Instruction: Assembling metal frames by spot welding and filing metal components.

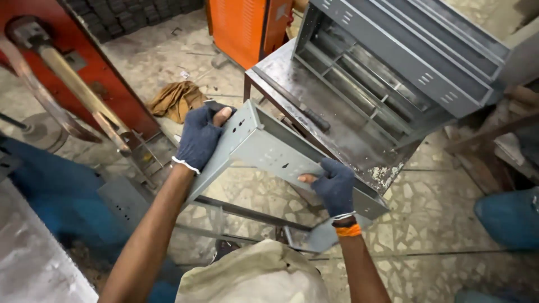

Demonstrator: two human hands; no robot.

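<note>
While both gloved hands, left hand (199,137) and right hand (335,184), close around the grey metal channel (275,152) (punched with holes), it hangs just beside the steel table (297,84).

No labels, signs or screens visible. Only package-like item: bulging off-white woven sack (255,280), at 6 o'clock, bottom edge of view, between person's forearms, cloth creased, plain, top rounded. No boxes or cartons seen.
</note>
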